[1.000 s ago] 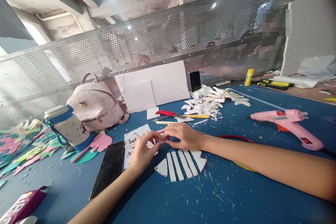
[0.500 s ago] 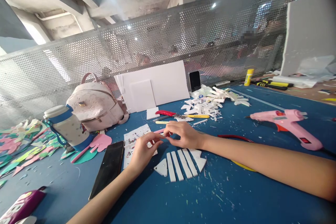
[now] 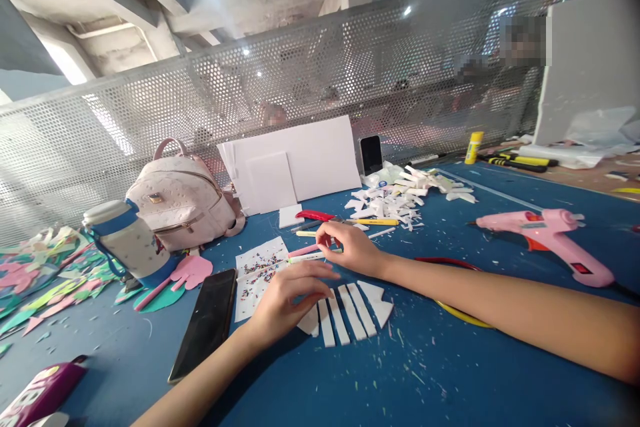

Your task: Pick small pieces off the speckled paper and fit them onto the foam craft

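Observation:
My left hand (image 3: 295, 297), empty with its fingers stretched out, hovers at the head end of a fish-shaped row of white foam pieces (image 3: 356, 312). It partly covers the triangular head piece (image 3: 311, 322). My right hand (image 3: 357, 250) is closed, thumb and fingers pinching a slim white pen (image 3: 306, 256) with a green end. A pink pen (image 3: 301, 251) lies right beside that pen. Left of these, a white sheet (image 3: 245, 303) carries many tiny coloured bits. Beyond my right hand are red-handled pliers (image 3: 316, 215) and a yellow pencil-like stick (image 3: 383, 221).
A black phone (image 3: 204, 323) lies left of my left hand. Farther left stand a bottle (image 3: 127, 243) and a backpack (image 3: 183, 200). A pink glue gun (image 3: 547, 233) rests at right. Foam scraps (image 3: 400, 193) are heaped ahead, before white boards (image 3: 320, 157).
My left hand has come away from the pen and moved toward me and right, over the foam pieces, its fingers opening. My right hand has stayed nearly in place.

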Available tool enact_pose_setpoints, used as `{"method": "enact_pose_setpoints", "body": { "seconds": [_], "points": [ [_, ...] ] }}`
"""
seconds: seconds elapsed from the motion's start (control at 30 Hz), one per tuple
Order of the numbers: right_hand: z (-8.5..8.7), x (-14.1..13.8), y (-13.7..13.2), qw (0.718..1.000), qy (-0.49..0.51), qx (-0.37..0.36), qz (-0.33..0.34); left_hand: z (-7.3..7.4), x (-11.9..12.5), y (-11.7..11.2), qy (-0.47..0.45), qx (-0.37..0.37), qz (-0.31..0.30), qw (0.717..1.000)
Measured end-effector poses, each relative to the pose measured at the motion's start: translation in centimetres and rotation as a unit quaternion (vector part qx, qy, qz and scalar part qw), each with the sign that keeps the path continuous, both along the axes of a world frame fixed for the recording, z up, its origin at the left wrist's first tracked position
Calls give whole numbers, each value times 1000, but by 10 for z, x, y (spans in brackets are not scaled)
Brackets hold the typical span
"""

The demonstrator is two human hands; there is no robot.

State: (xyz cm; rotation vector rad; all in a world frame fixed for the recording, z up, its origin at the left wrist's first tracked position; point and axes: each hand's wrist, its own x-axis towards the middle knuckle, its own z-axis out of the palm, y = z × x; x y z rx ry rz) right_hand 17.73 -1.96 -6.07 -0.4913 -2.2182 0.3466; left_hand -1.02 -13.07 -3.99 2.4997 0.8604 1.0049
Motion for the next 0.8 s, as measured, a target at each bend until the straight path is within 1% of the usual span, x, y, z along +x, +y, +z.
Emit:
{"method": "enact_pose_setpoints", "body": {
  "seconds": [0.07,0.13,0.3,0.4,0.47,0.57,0.67,0.73,0.8],
  "points": [
    [-1,0,2,1000,6,-2,-9,0,1,-1,-7,-27,-10,1000],
    [-3,-1,4,1000,14,-6,-25,0,1,-2,-10,-41,-5,999],
    [-5,-2,7,996,15,-29,-85,0,0,-3,-12,-50,1,999],
    [-4,-2,7,993,7,-39,-108,-1,-1,-3,-10,-58,6,998],
    [-4,-2,7,993,4,-42,-114,-2,-1,-1,-12,-55,9,998],
    [-5,-1,7,992,-1,-47,-119,-3,-1,0,-22,-26,14,999],
    [-7,-2,9,992,-5,-48,-120,-3,-1,1,-29,10,48,998],
    [-8,-2,10,993,-9,-40,-107,-3,-2,2,-32,25,94,995],
    [-8,-2,11,996,-17,-24,-80,-5,-4,4,-39,31,149,988]
  ]
}}
